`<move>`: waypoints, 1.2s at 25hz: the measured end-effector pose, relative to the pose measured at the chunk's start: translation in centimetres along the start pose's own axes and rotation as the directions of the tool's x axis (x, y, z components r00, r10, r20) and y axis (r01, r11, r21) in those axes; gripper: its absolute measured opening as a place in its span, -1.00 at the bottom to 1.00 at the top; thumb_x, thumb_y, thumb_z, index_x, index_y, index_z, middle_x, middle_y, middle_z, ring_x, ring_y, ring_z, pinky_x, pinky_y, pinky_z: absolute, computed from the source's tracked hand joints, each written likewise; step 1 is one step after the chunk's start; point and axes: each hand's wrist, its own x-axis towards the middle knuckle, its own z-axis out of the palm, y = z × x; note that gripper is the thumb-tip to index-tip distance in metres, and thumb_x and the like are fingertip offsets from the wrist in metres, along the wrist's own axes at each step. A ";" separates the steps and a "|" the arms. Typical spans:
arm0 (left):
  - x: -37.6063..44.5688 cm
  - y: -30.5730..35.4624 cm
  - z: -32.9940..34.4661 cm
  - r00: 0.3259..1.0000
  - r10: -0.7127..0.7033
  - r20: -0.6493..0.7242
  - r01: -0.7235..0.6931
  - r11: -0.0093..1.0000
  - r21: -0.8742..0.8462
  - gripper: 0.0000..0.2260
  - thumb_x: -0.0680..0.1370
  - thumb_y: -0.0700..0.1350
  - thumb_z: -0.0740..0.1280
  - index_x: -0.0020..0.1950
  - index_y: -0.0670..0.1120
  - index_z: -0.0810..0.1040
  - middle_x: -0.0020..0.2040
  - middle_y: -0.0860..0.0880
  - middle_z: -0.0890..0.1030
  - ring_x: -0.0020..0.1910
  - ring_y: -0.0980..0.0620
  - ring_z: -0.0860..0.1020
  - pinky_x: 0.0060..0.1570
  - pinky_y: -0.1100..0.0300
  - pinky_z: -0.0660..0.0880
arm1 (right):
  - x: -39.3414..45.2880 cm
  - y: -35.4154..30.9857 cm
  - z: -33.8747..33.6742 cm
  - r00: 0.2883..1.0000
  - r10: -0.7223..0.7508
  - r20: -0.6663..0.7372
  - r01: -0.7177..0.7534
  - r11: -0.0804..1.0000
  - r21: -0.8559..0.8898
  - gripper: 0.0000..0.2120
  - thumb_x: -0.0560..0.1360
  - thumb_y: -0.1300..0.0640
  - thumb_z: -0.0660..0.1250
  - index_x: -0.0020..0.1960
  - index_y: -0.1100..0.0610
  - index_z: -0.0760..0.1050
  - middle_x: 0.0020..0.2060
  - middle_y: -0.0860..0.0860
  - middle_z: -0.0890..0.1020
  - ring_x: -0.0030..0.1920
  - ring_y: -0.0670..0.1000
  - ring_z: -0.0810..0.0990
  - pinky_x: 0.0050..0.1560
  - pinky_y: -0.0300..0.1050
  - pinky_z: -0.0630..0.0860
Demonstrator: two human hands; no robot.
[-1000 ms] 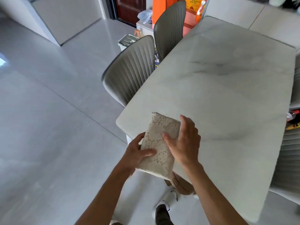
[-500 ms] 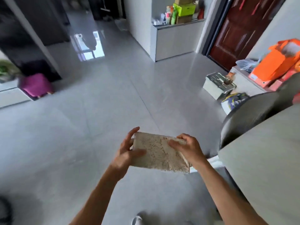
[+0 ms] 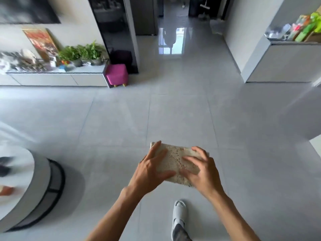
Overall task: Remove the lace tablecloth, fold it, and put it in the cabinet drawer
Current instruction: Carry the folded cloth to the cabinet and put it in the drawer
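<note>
The lace tablecloth [image 3: 175, 158] is folded into a small cream rectangle, held in the air above the grey tiled floor. My left hand [image 3: 149, 168] grips its left end, fingers spread over the top and thumb under the near edge. My right hand [image 3: 202, 169] holds the right end the same way. A long low cabinet [image 3: 57, 79] with pale drawer fronts runs along the far left wall; its drawers look closed.
A magenta stool [image 3: 117, 75] stands at the cabinet's right end beside a dark glass column [image 3: 114, 28]. Plants [image 3: 81, 52] and clutter cover the cabinet top. A round low table [image 3: 22, 186] sits at the near left. A white counter [image 3: 284, 60] is at the far right. My shoe [image 3: 179, 213] is below.
The tablecloth came off the marble table and is carried in both hands. The view has swung left, away from the table and chairs, toward the low cabinet and hallway.
</note>
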 end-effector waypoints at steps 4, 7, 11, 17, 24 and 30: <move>6.5 -5.3 -5.3 0.981 -0.143 -0.131 0.134 0.988 -0.073 -0.35 0.34 0.24 0.48 0.40 0.16 0.45 0.55 0.27 0.13 0.35 0.15 0.43 0.20 0.32 0.36 | 12.9 -4.2 3.7 0.989 -0.124 0.081 0.124 0.992 -0.001 -0.63 0.33 -0.09 0.56 0.11 -0.06 0.66 0.35 -0.18 0.43 0.20 0.08 0.47 0.17 -0.21 0.33; 11.2 -10.9 -10.2 0.947 -0.222 -0.234 0.206 0.974 -0.091 -0.35 0.33 0.25 0.49 0.39 0.16 0.46 0.54 0.27 0.14 0.35 0.15 0.43 0.20 0.32 0.37 | 22.2 -8.9 8.2 0.959 -0.226 0.174 0.225 0.974 0.025 -0.61 0.31 -0.12 0.57 0.11 -0.06 0.65 0.34 -0.15 0.44 0.18 0.09 0.48 0.17 -0.18 0.35; 17.6 -20.8 -17.0 0.894 -0.335 -0.297 0.298 0.940 -0.166 -0.34 0.31 0.26 0.49 0.37 0.16 0.48 0.53 0.29 0.15 0.34 0.17 0.44 0.22 0.26 0.41 | 33.9 -15.4 16.6 0.919 -0.315 0.237 0.313 0.949 0.048 -0.58 0.30 -0.13 0.56 0.13 -0.09 0.64 0.32 -0.15 0.44 0.18 0.06 0.47 0.21 -0.20 0.35; 28.1 -36.2 -30.8 0.854 -0.439 -0.278 0.377 0.892 -0.250 -0.34 0.29 0.25 0.50 0.36 0.15 0.48 0.50 0.33 0.16 0.22 0.21 0.51 0.07 0.34 0.39 | 50.1 -28.1 29.1 0.907 -0.314 0.281 0.313 0.948 0.047 -0.57 0.31 -0.11 0.56 0.16 -0.10 0.64 0.33 -0.17 0.42 0.19 0.05 0.47 0.20 -0.23 0.35; 42.5 -50.4 -43.7 0.463 -0.886 0.003 0.029 0.011 -1.000 -0.50 0.33 -0.26 0.54 0.25 -0.10 0.56 0.02 -0.12 0.68 -0.14 0.02 0.67 -0.25 0.21 0.57 | 67.2 -40.2 42.4 0.982 -0.153 0.110 0.133 0.977 0.167 -0.62 0.30 -0.05 0.59 0.09 -0.02 0.67 0.24 -0.05 0.49 0.17 -0.03 0.50 0.18 -0.12 0.47; 56.8 -63.2 -53.7 0.647 -0.701 -0.299 0.189 0.528 -0.828 -0.70 0.34 -0.29 0.37 0.00 -0.01 0.67 -0.18 -0.10 0.69 -0.22 0.11 0.59 -0.25 0.19 0.52 | 83.0 -44.4 56.6 0.940 0.007 0.342 -0.130 0.932 0.338 -0.51 0.35 -0.17 0.46 0.24 -0.28 0.39 0.29 -0.26 0.41 0.27 -0.17 0.47 0.11 -0.42 0.42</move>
